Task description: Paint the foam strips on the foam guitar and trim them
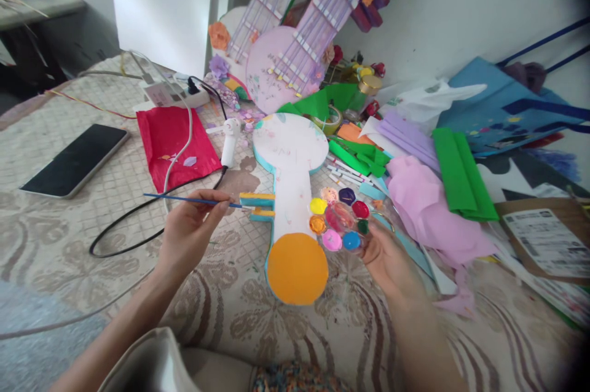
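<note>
My left hand (pixel 191 226) pinches a thin blue paintbrush (pixel 184 199) that lies level, its tip at the small orange-and-teal side tabs (pixel 257 205) of a white key-shaped cardboard cutout (pixel 289 171). The cutout lies flat on the patterned mat, with teal edges and an orange-painted disc (pixel 297 268) at its near end. My right hand (pixel 387 257) grips a round paint palette (pixel 340 219) with several wells of colour, held just right of the cutout's stem.
A black phone (pixel 76 160) lies at the left, beside a red paper bag (pixel 173 143) and looping cables (pixel 138 220). A power strip (pixel 173 94) sits behind. Green, pink and purple paper sheets (pixel 428 183) pile at the right; a lilac guitar-shaped craft (pixel 295 54) leans on the wall.
</note>
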A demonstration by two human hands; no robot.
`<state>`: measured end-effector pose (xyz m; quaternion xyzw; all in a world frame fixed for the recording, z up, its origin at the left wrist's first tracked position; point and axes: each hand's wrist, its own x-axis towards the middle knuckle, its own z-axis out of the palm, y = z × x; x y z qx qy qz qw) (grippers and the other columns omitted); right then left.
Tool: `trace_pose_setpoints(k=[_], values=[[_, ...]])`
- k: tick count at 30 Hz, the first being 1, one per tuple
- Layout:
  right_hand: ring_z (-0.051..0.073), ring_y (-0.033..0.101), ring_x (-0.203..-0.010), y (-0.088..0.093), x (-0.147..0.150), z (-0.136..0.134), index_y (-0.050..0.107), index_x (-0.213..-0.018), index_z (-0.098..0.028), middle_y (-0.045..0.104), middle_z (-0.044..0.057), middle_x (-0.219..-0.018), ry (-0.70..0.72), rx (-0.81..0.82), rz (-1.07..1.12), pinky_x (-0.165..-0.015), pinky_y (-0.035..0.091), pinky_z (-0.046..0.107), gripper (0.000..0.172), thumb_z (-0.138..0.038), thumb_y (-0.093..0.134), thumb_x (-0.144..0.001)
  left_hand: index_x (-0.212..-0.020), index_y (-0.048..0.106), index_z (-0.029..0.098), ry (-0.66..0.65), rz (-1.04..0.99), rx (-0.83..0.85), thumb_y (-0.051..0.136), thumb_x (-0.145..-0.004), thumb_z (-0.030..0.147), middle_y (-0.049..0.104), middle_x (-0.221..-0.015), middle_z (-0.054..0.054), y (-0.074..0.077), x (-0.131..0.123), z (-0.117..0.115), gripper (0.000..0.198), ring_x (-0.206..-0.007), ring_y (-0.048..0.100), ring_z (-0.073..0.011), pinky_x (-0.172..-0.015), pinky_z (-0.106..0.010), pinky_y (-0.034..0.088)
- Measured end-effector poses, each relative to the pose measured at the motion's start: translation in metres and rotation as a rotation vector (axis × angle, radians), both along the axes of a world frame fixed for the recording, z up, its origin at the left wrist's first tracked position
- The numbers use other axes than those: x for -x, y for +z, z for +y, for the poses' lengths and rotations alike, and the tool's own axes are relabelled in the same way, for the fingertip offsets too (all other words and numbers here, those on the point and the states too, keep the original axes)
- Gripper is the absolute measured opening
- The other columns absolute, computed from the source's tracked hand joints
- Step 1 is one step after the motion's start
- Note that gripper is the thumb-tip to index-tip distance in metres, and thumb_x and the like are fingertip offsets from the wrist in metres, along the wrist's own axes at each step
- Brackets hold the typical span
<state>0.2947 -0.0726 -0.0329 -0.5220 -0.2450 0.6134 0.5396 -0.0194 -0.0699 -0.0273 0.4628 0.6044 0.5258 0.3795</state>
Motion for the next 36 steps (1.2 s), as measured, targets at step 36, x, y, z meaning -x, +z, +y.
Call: trace_pose_setpoints(k=[36], values=[[0.012, 0.064, -0.057, 0.001, 0.000, 0.000, 0.070, -0.083, -0.023, 0.073, -0.004, -0.076, -0.013, 0.009, 0.002, -0.046, 0.050, 0.020, 0.016, -0.031, 0.075, -0.070, -0.090, 0.063, 0.020, -0.080, 0.035, 0.005, 0.067, -0.079, 0.035, 0.070, -0.087, -0.004, -0.007, 0.000, 0.005, 0.019, -0.085, 0.067, -0.0201, -0.081, -0.034, 0.051]])
